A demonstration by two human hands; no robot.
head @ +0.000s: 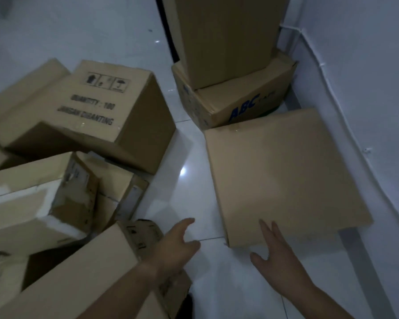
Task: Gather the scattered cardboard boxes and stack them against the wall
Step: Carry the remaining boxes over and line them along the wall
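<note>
Three boxes appear already gathered by the wall [366, 88] on the right of the frame: a tall box [226, 35] stands on the ABC box [244, 104] at upper centre, and a plain box [283, 176] lies just below them, close to the wall's foot and touching or nearly touching the ABC box. Several more are left, judging by the jumble filling the left half: a printed box [90, 111] tipped on its side at upper left, a torn box [32, 203] below it, and a near box [74, 279] at lower left, all leaning on one another. Both hands are open with fingers spread and hold nothing; the right hand [276, 256] hovers at the plain box's near edge, its fingertips overlapping the top face, though contact cannot be told, while the left hand [177, 245] reaches over the near box's corner toward bare floor [189, 192]. A strip of open tile runs up the middle between pile and stack, giving room to carry boxes across; the plain box's right edge leaves only a narrow gap to the wall.
</note>
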